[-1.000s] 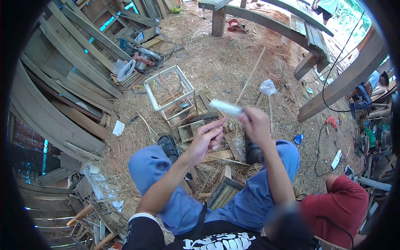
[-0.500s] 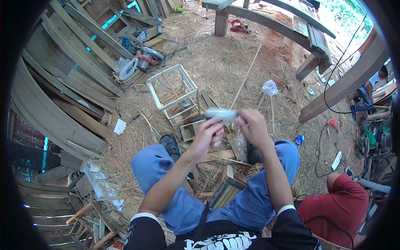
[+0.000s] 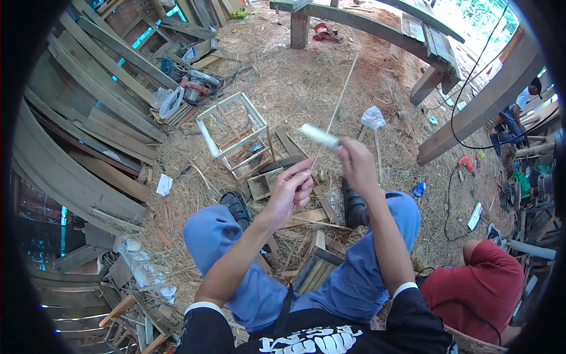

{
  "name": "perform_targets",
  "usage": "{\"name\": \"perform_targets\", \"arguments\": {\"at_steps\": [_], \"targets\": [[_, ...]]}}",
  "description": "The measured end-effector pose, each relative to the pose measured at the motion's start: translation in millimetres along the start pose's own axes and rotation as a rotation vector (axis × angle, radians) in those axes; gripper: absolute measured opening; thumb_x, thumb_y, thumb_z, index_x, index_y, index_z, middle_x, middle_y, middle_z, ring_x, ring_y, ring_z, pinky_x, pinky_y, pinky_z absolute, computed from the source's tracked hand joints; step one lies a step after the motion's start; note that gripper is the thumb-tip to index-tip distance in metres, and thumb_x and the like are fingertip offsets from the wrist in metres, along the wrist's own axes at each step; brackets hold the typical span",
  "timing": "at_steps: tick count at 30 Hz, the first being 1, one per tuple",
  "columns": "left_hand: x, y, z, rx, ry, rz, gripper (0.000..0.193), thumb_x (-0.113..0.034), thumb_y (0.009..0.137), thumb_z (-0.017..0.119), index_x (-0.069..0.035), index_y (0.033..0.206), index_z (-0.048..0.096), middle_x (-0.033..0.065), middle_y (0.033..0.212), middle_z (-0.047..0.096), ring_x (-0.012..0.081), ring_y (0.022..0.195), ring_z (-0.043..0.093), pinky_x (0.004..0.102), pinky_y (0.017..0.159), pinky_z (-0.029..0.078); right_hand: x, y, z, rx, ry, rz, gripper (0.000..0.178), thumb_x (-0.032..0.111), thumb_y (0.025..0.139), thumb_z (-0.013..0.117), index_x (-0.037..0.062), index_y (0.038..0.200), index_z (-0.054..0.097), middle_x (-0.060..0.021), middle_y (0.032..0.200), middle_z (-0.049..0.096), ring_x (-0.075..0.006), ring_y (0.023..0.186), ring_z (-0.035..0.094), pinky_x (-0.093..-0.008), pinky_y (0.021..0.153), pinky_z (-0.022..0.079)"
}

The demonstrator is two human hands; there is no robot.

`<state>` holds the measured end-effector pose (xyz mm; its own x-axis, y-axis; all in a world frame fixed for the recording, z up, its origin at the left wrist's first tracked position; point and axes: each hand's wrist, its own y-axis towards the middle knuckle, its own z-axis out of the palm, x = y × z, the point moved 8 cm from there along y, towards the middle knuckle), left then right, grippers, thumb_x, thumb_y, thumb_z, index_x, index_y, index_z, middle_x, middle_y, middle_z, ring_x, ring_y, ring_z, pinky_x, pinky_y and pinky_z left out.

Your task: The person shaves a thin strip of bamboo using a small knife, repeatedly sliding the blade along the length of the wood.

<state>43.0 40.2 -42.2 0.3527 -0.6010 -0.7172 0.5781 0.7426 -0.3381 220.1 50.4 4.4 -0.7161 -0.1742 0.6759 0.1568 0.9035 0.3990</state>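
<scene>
My left hand (image 3: 289, 192) is closed, its thumb and fingertips pinching the near end of a long thin wooden strip (image 3: 343, 88). The strip slants away from the fingers, up and slightly to the right. My right hand (image 3: 358, 165) is wrapped round the handle of a knife (image 3: 319, 135). Its pale, broad blade points up and left, a little blurred, just beyond my left fingertips and apart from them. Both hands are above the gap between my knees. Below them, a wooden box (image 3: 321, 268) with several round sticks stands between my legs.
A small wooden frame (image 3: 233, 127) stands ahead on the straw-covered ground. A circular saw (image 3: 197, 85) is by leaning planks at left. A heavy bench (image 3: 365, 23) is at the back. A red drill (image 3: 467, 164) lies at right. A person in red (image 3: 471, 289) sits close right.
The knife has swung from lying across above my left fingers to pointing up and left, away from them. The view has shifted slightly. My left hand still pinches the strip.
</scene>
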Motion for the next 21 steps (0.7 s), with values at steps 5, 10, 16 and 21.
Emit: {"name": "perform_targets", "arguments": {"at_steps": [5, 10, 16, 21], "targets": [[-3, 0, -14, 0.003, 0.052, -0.01, 0.043, -0.012, 0.102, 0.049, -0.01, 0.145, 0.049, -0.0067, 0.073, 0.037, 0.0022, 0.053, 0.025, 0.0205, 0.045, 0.019, 32, -6, 15, 0.064, 0.022, -0.257, 0.021, 0.022, 0.09, 0.067, 0.0015, 0.095, 0.064, -0.0169, 0.085, 0.065, -0.0365, 0.08, 0.061, -0.0452, 0.073, 0.047], [-25, -42, -18, -0.025, 0.134, 0.058, 0.042, -0.013, 0.102, 0.05, -0.01, 0.144, 0.051, -0.0084, 0.073, 0.035, 0.0017, 0.053, 0.027, 0.0204, 0.045, 0.02, 52, 23, -11, -0.157, -0.155, -0.236, 0.017, 0.021, 0.088, 0.069, 0.0045, 0.094, 0.067, -0.0131, 0.084, 0.066, -0.0332, 0.083, 0.062, -0.0437, 0.076, 0.046], [-28, -91, -72, -0.274, 0.115, 0.029, 0.04, -0.012, 0.102, 0.051, -0.009, 0.142, 0.051, -0.0073, 0.072, 0.036, 0.0025, 0.053, 0.028, 0.0214, 0.045, 0.023, 104, -13, 71, 0.197, 0.149, -0.558, 0.023, 0.027, 0.09, 0.068, 0.0043, 0.09, 0.064, -0.0154, 0.082, 0.065, -0.0332, 0.081, 0.062, -0.0453, 0.074, 0.044], [-34, -123, -128, -0.264, 0.079, 0.115, 0.045, -0.012, 0.103, 0.048, -0.01, 0.147, 0.046, -0.0058, 0.073, 0.035, 0.0035, 0.054, 0.029, 0.021, 0.045, 0.023, 95, 6, 102, 0.31, 0.072, -0.265, 0.025, 0.027, 0.095, 0.062, 0.002, 0.093, 0.063, -0.0184, 0.084, 0.065, -0.038, 0.084, 0.062, -0.0491, 0.078, 0.045]]}}
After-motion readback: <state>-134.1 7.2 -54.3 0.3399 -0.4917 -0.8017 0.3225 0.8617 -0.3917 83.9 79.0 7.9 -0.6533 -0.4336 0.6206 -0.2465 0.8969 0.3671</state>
